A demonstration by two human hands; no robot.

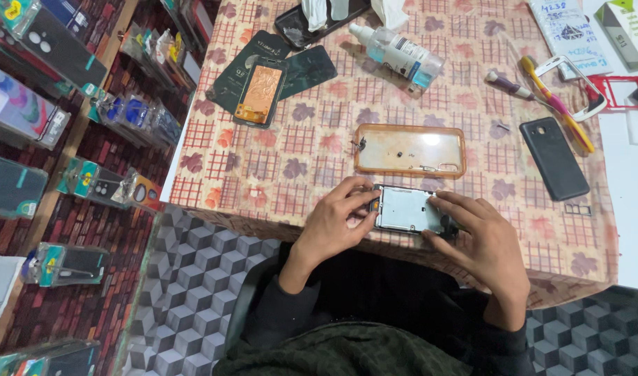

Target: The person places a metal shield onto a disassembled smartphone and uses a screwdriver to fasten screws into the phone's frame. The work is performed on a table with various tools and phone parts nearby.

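An opened phone body (407, 209) with a pale inner plate lies at the near edge of the patterned table (277, 174). My left hand (335, 221) grips its left end with fingers curled over the corner. My right hand (485, 240) holds its right end, fingers resting on the top and right side. Just beyond it lies a clear orange phone case (409, 150) with a few tiny dark parts inside.
A copper-coloured phone part (258, 94) on dark panels sits at the far left, a spray bottle (399, 52) at the back, a toothbrush (556, 104) and black back cover (553, 158) at the right. Packaged phone cases (89, 181) fill the shelves on the left.
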